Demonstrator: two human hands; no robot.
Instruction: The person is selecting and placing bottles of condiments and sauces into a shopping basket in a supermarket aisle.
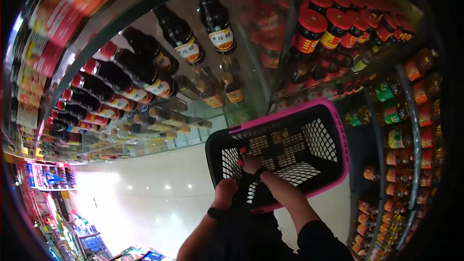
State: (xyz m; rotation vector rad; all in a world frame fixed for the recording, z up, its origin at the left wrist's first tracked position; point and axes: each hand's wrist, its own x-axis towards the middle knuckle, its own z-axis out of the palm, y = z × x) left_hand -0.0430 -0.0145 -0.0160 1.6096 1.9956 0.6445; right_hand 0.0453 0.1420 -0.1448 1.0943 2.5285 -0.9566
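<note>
A black shopping basket [344, 154] with a pink rim and white-showing mesh walls is in front of me, its opening facing up toward the camera. My left hand [225, 193] is closed at the basket's near left edge, with its fingers mostly hidden. Reaching over the near side, my right hand [252, 164] is inside the basket with its fingers curled. Small red spots show at its fingertips, and I cannot tell what it holds. Deeper in the basket, a small yellowish item [280, 137] lies on the mesh bottom.
Dark sauce bottles [188, 43] line a glass shelf [145, 0] at the upper left, with smaller bottles [210, 97] below. Red-lidded jars [311, 29] fill the upper right shelf. Oil bottles [398, 137] stand along the right. Pale tiled floor [159, 188] stretches to the left.
</note>
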